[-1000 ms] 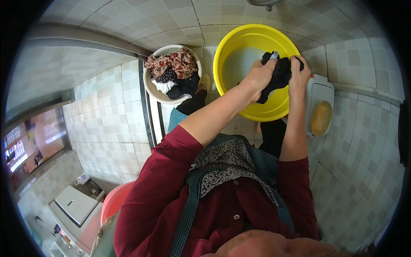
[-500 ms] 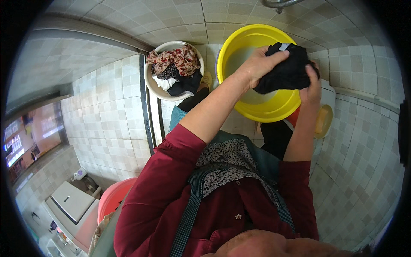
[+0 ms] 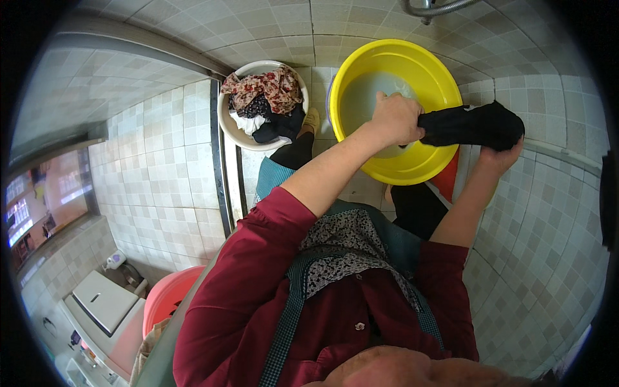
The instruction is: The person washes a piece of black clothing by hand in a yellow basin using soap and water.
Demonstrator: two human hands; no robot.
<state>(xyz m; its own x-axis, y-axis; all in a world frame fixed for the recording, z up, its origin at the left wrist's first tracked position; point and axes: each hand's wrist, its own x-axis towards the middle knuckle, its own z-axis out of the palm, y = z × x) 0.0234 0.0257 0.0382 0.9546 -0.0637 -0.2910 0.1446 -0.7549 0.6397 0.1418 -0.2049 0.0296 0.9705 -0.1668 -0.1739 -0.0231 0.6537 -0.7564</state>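
A piece of black cloth point(image 3: 474, 126), perhaps a small garment, stretches sideways between my two hands. My left hand point(image 3: 398, 119) is closed in a fist on its left end, above the inside of the yellow basin point(image 3: 412, 169). Past the basin's right rim, my right hand point(image 3: 504, 157) holds the wider right end, its fingers partly covered by the cloth. Cloudy whitish water point(image 3: 371, 90) lies in the basin below.
Left of the basin stands a white basin point(image 3: 227, 129) with floral, white and black clothes point(image 3: 264, 93). A pink tub point(image 3: 169, 293) is at the lower left beside a white lidded unit point(image 3: 106, 300). A metal shower hose point(image 3: 445, 9) hangs at the top. Tiled walls close in behind and right.
The black cloth went from bunched up to pulled out lengthwise. My right hand moved right and a little down; my left hand turned into a fist on the cloth's end, slightly lower.
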